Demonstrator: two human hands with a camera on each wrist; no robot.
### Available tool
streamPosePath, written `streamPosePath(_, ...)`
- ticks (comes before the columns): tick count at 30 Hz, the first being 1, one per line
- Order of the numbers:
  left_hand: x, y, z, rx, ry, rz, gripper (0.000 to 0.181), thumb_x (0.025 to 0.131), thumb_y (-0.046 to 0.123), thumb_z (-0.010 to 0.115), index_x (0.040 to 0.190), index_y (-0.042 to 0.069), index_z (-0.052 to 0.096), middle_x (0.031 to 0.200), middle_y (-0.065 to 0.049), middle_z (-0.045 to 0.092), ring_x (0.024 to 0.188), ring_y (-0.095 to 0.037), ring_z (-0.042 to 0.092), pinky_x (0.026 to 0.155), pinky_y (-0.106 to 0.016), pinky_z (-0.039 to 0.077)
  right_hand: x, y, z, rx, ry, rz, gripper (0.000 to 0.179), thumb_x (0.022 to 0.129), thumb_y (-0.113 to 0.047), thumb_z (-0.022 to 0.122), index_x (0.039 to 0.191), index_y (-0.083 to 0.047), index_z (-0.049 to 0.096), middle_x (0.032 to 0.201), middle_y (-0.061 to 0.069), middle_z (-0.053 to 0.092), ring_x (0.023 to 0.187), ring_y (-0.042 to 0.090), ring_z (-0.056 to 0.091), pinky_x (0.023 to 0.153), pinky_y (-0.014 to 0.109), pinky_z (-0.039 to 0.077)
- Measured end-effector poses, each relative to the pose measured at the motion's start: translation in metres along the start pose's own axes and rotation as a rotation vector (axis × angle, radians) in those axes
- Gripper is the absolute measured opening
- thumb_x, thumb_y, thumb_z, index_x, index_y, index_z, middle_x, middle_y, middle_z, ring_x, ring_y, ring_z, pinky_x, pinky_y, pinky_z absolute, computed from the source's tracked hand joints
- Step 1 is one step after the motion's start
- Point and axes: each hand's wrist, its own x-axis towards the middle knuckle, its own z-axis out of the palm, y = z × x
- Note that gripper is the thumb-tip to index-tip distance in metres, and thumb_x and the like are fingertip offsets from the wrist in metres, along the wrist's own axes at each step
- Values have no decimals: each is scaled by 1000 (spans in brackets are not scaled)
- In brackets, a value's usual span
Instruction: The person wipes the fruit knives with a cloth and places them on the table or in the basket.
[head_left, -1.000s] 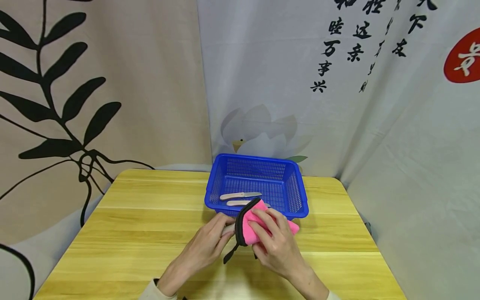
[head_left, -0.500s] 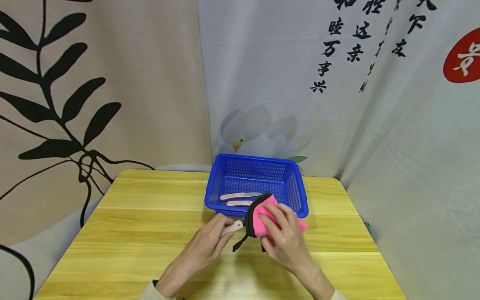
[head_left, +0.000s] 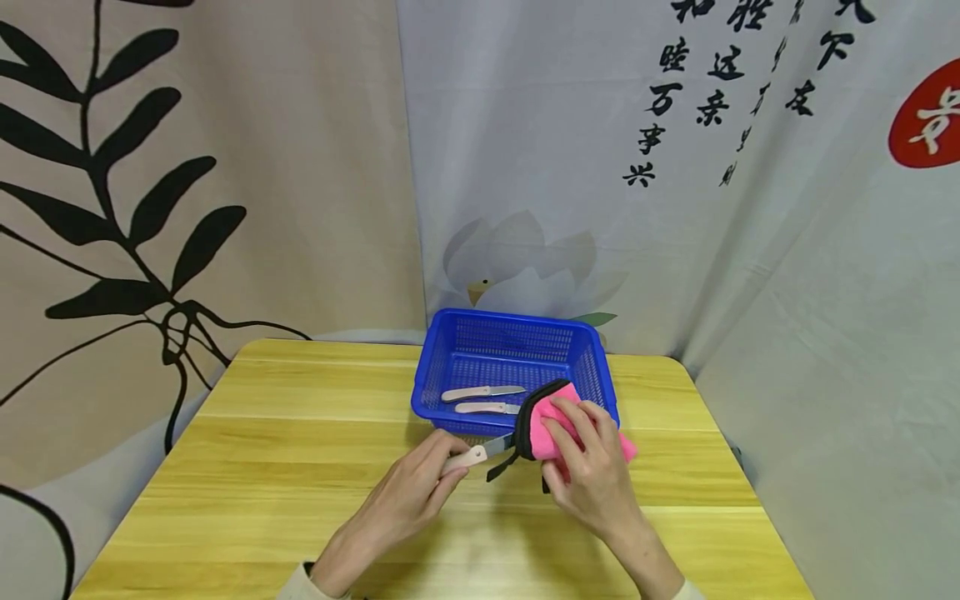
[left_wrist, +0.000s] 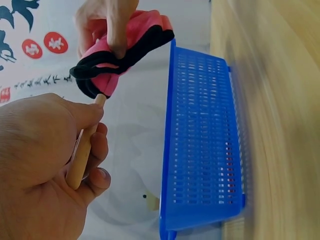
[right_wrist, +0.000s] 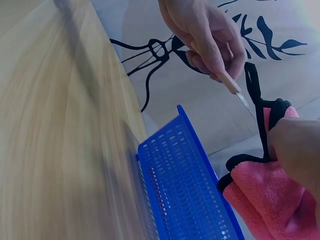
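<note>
My left hand (head_left: 408,485) grips the pale handle of a small knife (head_left: 472,455), its blade pointing right. In the head view the blade runs to the black edge of a pink fleecy cloth (head_left: 553,423), and its tip is hidden there. My right hand (head_left: 600,479) holds this cloth, fingers on top and thumb below. Black trim and a hanging black loop (right_wrist: 254,85) show on the cloth in the right wrist view. The left wrist view shows the left thumb and fingers around the wooden handle (left_wrist: 82,152).
Behind the hands a blue plastic basket (head_left: 525,316) stands on the wooden table (head_left: 315,433). Inside it lie two similar knives, one farther back (head_left: 480,392) and one nearer (head_left: 486,408). A printed curtain (head_left: 315,167) hangs behind the table.
My right hand and the pink cloth have moved right and slightly away from me along the knife. More of the blade now shows. The left hand stays nearly still.
</note>
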Motion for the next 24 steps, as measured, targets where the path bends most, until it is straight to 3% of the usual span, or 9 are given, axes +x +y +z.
streamPosePath(7, -4, -1, -2, -54, -8, -73, 22, 106, 5, 76, 125, 11, 67, 109, 5, 66, 86, -1, 55, 71, -22, 56, -9, 14, -10, -19, -5, 73, 43, 83, -11, 63, 120, 1, 80, 140, 24, 73, 121, 49, 58, 107, 53, 43)
streamPosePath(17, -6, -5, -11, -135, 68, -119, 28, 102, 0, 80, 123, 12, 68, 104, 6, 66, 82, -13, 60, 69, -23, 56, -23, 26, -16, 33, 78, 119, 44, 81, -10, 63, 119, 2, 81, 137, 26, 74, 120, 51, 58, 107, 51, 43)
streamPosePath(24, -7, -6, -13, -159, 89, -143, 29, 103, 1, 79, 128, 13, 69, 106, 4, 72, 90, -4, 63, 78, -26, 62, -31, 25, -19, 61, 124, 111, 43, 78, -10, 64, 114, 4, 81, 133, 29, 75, 114, 52, 59, 106, 46, 43)
